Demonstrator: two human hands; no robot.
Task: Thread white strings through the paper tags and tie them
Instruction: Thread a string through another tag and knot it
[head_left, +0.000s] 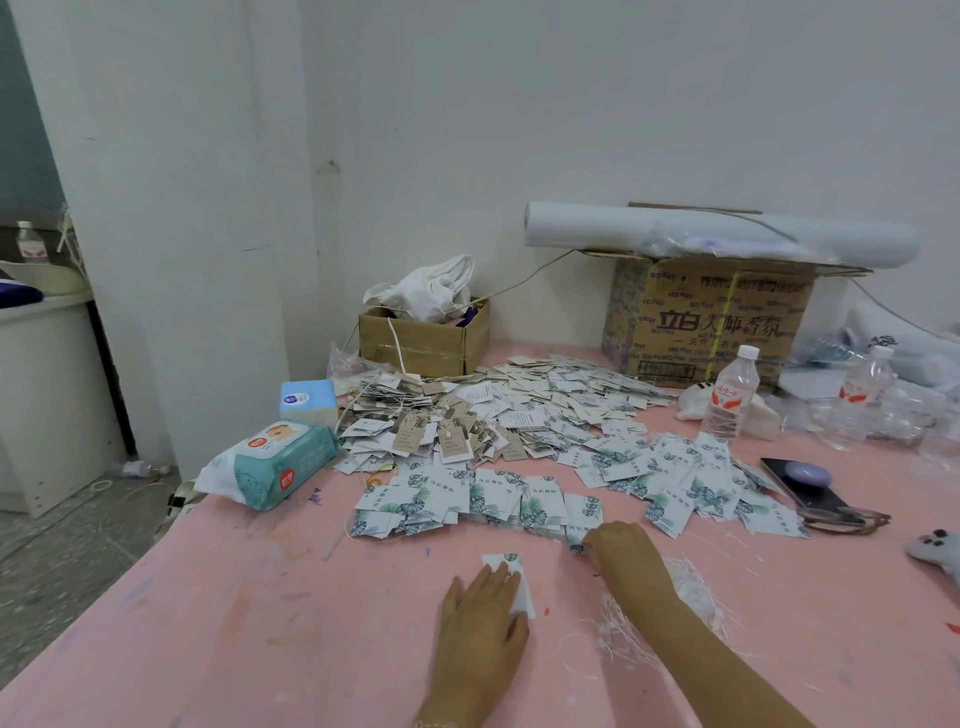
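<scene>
Left hand (485, 613) flat on tag (503, 560); right hand (621, 545) at its 1 o'clock curls at row (519, 499) (pinch unclear). Risk: overlapped tags lift together.

The left hand (483, 618) lies flat, palm down, fingers straight and close together, wrist at the near edge. The right hand (621, 548) reaches further out on a bare, extended forearm, knuckles up, fingers curled down, pinching a tag (576, 546).
</scene>
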